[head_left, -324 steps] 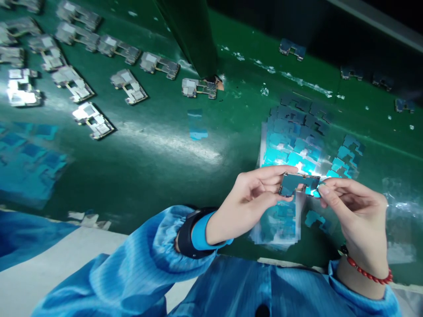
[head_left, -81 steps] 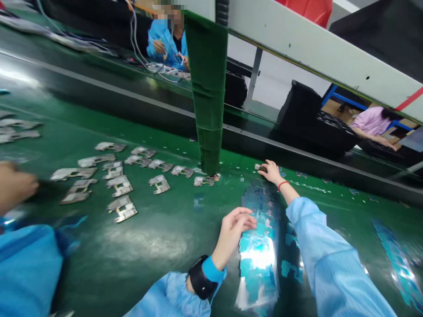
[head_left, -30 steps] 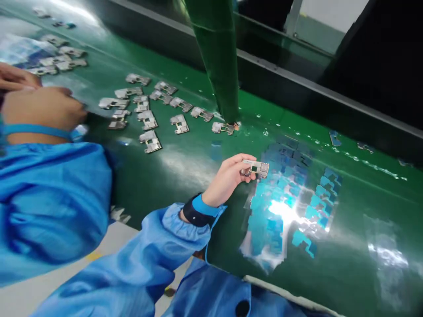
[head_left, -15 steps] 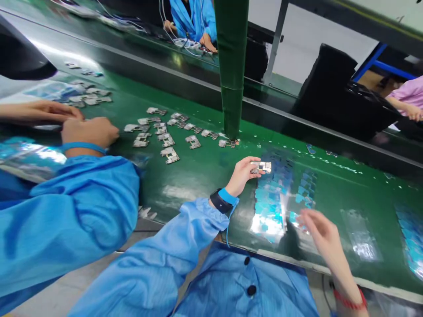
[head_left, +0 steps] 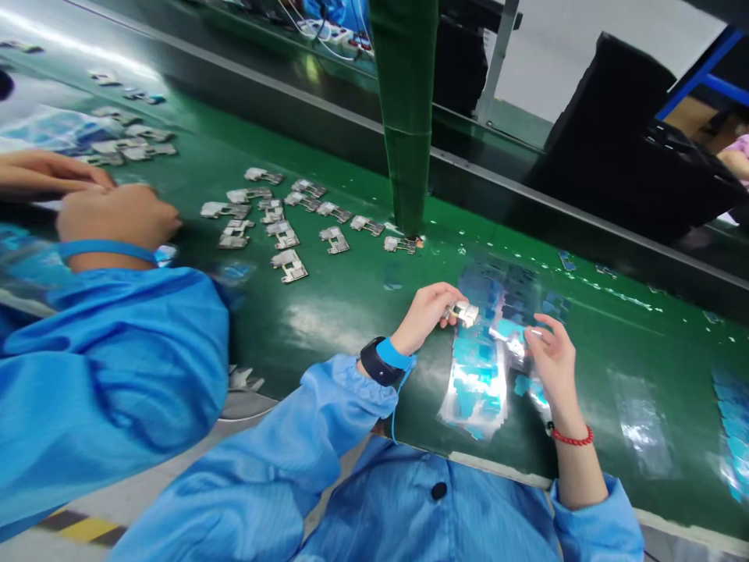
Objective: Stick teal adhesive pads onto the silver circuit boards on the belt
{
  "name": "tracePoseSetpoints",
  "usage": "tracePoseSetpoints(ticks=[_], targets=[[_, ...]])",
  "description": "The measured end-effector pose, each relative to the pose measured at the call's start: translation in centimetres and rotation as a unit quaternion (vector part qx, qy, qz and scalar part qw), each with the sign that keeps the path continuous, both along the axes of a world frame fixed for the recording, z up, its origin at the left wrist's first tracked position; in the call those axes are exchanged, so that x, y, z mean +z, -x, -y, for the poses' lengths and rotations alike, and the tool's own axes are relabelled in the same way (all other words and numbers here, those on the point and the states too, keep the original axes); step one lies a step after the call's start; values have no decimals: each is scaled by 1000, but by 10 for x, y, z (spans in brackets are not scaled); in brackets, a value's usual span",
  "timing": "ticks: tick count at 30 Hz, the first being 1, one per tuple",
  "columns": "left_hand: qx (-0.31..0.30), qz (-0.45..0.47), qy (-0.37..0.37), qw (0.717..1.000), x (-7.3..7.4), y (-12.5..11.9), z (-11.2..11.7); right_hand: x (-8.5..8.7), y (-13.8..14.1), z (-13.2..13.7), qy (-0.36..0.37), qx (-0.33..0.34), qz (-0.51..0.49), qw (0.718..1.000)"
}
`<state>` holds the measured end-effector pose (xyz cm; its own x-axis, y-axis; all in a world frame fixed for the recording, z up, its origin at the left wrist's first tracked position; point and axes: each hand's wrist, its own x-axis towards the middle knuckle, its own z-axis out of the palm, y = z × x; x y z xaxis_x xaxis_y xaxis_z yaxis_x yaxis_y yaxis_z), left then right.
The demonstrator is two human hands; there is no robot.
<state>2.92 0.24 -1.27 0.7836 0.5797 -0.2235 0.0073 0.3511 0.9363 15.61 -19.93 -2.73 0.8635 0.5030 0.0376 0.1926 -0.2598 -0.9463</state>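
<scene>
My left hand [head_left: 430,316], with a black strap and blue band at the wrist, pinches a small metal-covered circuit board [head_left: 464,313] by its left end, above the table. My right hand [head_left: 551,355], wearing a red bead bracelet, is closed at the fingertips just right of the board. A pale, shiny sliver shows at its fingers, too small and glary to name. Below both hands lies a clear sheet of blue film pieces [head_left: 477,375]. More blue pieces [head_left: 530,386] lie beside it, partly under my right hand.
Several similar boards [head_left: 282,234] are spread over the green table [head_left: 345,312] to the left. A co-worker's hands [head_left: 117,222] are at far left. A green post [head_left: 406,133] rises behind the boards. Clear film [head_left: 644,425] and another blue sheet [head_left: 731,429] lie right.
My right hand has moved up and left, close to the board, its fingertips now together. My left hand keeps the board, now tilted differently. The view has shifted slightly.
</scene>
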Motion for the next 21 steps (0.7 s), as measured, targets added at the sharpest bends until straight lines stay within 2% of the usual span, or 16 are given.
tracePoseSetpoints(ticks=[5,8,11,14,17,21], targets=[[-152,-48,-29,987,9,4,17,8,3,-1,-30,-3,-11,999],[-206,-60,-49,975,11,5,26,6,10,-5,-24,16,2,1000],[-222,-56,-74,971,10,4,30,9,19,-8,-17,11,72,997],[-236,-37,-94,966,10,4,33,17,28,-9,-1,80,141,987],[-250,-7,-111,962,12,5,33,23,33,-10,6,169,101,980],[-261,23,-128,956,16,8,32,22,33,-10,-6,160,21,987]])
